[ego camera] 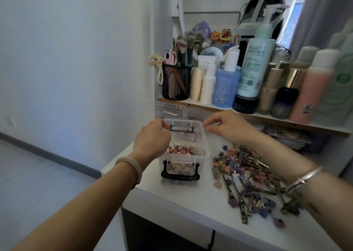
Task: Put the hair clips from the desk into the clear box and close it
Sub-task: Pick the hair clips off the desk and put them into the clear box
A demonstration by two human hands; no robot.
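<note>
The clear box (202, 151) with black handles stands on the white desk (191, 203), uncovered, with small colourful hair clips (181, 150) inside. Its clear lid (170, 111) stands tilted just behind it. My left hand (152, 138) has curled fingers at the box's far left corner, on the rim. At the far right corner, my right hand (227, 125) pinches the rim between thumb and fingertip. A big heap of hair clips (248, 176), long metal ones and small flower ones, lies on the desk to the right of the box, under my right forearm.
A shelf (254, 115) behind the desk carries a black mesh cup of brushes (176, 82) and many bottles (252, 59), with a mirror above. The desk's left and front edges drop to the floor close to the box.
</note>
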